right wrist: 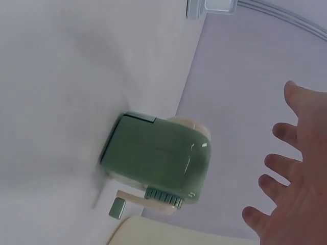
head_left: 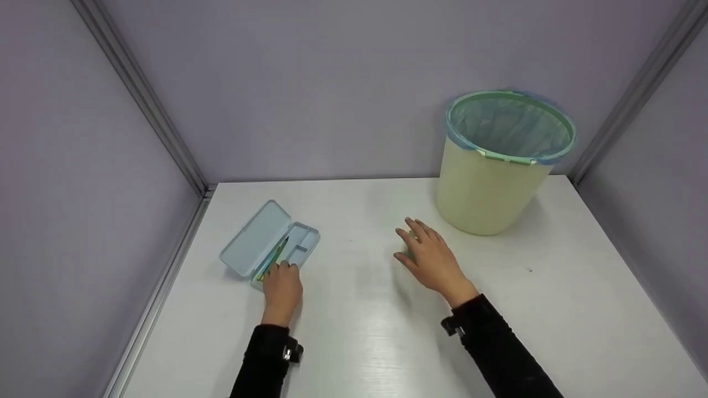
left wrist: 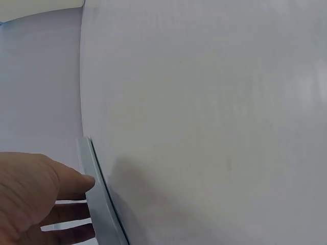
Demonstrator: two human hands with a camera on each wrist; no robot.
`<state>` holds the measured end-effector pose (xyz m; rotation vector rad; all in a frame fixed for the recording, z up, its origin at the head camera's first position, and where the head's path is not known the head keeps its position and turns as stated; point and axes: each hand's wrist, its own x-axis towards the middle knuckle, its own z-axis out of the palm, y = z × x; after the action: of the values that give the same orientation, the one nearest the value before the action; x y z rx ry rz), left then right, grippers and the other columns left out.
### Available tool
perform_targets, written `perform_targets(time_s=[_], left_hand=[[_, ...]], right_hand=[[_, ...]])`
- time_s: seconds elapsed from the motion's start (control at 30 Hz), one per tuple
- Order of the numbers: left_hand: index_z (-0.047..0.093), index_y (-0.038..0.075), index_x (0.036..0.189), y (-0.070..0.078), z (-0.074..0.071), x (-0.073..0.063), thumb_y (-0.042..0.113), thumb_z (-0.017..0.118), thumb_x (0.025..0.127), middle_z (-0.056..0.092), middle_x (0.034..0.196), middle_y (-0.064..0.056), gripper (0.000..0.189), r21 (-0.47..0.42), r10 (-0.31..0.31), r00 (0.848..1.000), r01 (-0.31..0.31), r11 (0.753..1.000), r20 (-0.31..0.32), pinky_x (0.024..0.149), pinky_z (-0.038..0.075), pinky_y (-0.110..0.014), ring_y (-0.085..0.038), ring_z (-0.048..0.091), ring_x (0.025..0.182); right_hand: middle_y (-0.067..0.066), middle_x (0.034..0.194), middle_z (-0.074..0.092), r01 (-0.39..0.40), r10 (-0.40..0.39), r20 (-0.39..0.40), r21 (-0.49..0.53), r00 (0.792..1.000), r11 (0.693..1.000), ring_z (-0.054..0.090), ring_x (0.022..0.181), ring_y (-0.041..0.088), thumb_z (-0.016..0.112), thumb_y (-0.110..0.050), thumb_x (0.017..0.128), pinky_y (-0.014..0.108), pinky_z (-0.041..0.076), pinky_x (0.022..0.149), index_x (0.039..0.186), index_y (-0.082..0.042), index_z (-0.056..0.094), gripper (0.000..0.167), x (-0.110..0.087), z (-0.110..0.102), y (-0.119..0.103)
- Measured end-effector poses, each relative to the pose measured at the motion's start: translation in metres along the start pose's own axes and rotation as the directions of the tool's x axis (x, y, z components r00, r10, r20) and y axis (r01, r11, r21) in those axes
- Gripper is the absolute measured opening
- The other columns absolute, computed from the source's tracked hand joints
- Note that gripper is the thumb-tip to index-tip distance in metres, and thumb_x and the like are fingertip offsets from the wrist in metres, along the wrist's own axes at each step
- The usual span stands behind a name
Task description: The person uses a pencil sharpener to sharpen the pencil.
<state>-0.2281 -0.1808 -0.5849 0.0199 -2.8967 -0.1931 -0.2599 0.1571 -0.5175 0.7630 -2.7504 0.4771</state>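
Note:
A light blue pencil case (head_left: 257,240) lies with its lid raised at the left of the table, holding a green pencil (head_left: 280,250) and other slim items. At its near end my left hand (head_left: 283,287) grips the edge, thumb (left wrist: 82,182) against the case wall (left wrist: 102,204) and fingers partly hidden behind it. My right hand (head_left: 434,262) hovers with fingers spread and holds nothing. Beneath it stands a green crank pencil sharpener (right wrist: 156,155), with a cream crank (right wrist: 145,201); in the head view the hand covers most of it.
At the back right stands a cream trash bin (head_left: 487,188) with a green rim and a bluish liner. Pale wall panels enclose the white table (head_left: 359,342) at the back and both sides.

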Motion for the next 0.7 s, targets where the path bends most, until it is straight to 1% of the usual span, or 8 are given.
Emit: perform_targets(time_s=[0.1, 0.17, 0.23, 0.3, 0.43, 0.6, 0.7], left_hand=[[0.07, -0.009, 0.089, 0.002, 0.001, -0.001, -0.001, 0.067, 0.093, 0.066, 0.091, -0.022, 0.009, 0.004, 0.006, 1.0, -0.006, 1.0, 0.008, 0.076, 0.055, -0.053, -0.04, 0.065, 0.092], [0.07, -0.009, 0.089, 0.003, 0.002, -0.002, -0.002, 0.067, 0.093, 0.066, 0.092, -0.022, 0.008, 0.01, 0.015, 1.0, -0.015, 1.0, 0.001, 0.074, 0.055, -0.052, -0.039, 0.065, 0.09], [0.071, -0.01, 0.09, 0.004, 0.004, -0.003, -0.003, 0.068, 0.093, 0.066, 0.091, -0.022, 0.007, 0.018, 0.027, 0.999, -0.027, 0.999, -0.017, 0.072, 0.055, -0.05, -0.038, 0.066, 0.089], [0.072, -0.009, 0.09, 0.005, 0.005, -0.003, -0.004, 0.068, 0.092, 0.066, 0.091, -0.021, 0.007, 0.029, 0.034, 0.999, -0.033, 0.999, -0.035, 0.073, 0.054, -0.05, -0.038, 0.065, 0.088], [0.072, -0.009, 0.089, 0.007, 0.005, -0.005, -0.006, 0.068, 0.091, 0.064, 0.095, -0.022, 0.005, 0.016, 0.037, 0.998, -0.036, 0.999, -0.06, 0.074, 0.052, -0.05, -0.038, 0.063, 0.091], [0.071, -0.01, 0.091, 0.008, 0.005, -0.007, -0.008, 0.07, 0.089, 0.063, 0.097, -0.025, 0.003, -0.002, 0.05, 0.994, -0.051, 0.999, -0.098, 0.071, 0.051, -0.048, -0.039, 0.062, 0.092], [0.071, -0.01, 0.092, 0.009, 0.005, -0.007, -0.007, 0.07, 0.089, 0.064, 0.097, -0.027, 0.004, 0.013, 0.061, 0.989, -0.06, 0.998, -0.133, 0.073, 0.053, -0.049, -0.041, 0.064, 0.094]], right_hand=[[0.019, 0.158, 0.043, 0.052, -0.053, -0.027, -0.03, 0.998, 0.998, 0.049, 0.137, 0.04, 0.062, -0.033, 0.104, 0.055, 0.046, 0.108, 0.145, -0.006, 0.057, 0.05, 0.002, 0.006, -0.008], [0.018, 0.158, 0.044, 0.073, -0.075, -0.039, -0.051, 0.996, 0.996, 0.052, 0.133, 0.038, 0.062, -0.032, 0.105, 0.052, 0.051, 0.102, 0.144, -0.007, 0.057, 0.047, 0.003, 0.009, -0.013], [0.016, 0.157, 0.044, 0.087, -0.089, -0.038, -0.063, 0.995, 0.994, 0.054, 0.132, 0.035, 0.061, -0.032, 0.105, 0.049, 0.053, 0.099, 0.145, -0.008, 0.057, 0.047, 0.003, 0.013, -0.017], [0.015, 0.157, 0.045, 0.101, -0.104, -0.034, -0.062, 0.994, 0.993, 0.055, 0.131, 0.034, 0.061, -0.032, 0.105, 0.048, 0.054, 0.098, 0.144, -0.009, 0.058, 0.046, 0.004, 0.017, -0.02], [0.016, 0.155, 0.047, 0.146, -0.147, -0.013, -0.065, 0.989, 0.987, 0.055, 0.129, 0.034, 0.062, -0.032, 0.104, 0.047, 0.051, 0.103, 0.143, -0.009, 0.059, 0.046, 0.004, 0.025, -0.025], [0.017, 0.152, 0.051, 0.2, -0.197, 0.036, -0.129, 0.98, 0.971, 0.055, 0.129, 0.034, 0.063, -0.033, 0.104, 0.045, 0.049, 0.105, 0.142, -0.009, 0.06, 0.046, 0.004, 0.038, -0.029], [0.016, 0.15, 0.053, 0.208, -0.205, 0.035, -0.163, 0.978, 0.965, 0.056, 0.127, 0.033, 0.065, -0.033, 0.102, 0.044, 0.049, 0.105, 0.141, -0.01, 0.061, 0.046, 0.004, 0.045, -0.032]])
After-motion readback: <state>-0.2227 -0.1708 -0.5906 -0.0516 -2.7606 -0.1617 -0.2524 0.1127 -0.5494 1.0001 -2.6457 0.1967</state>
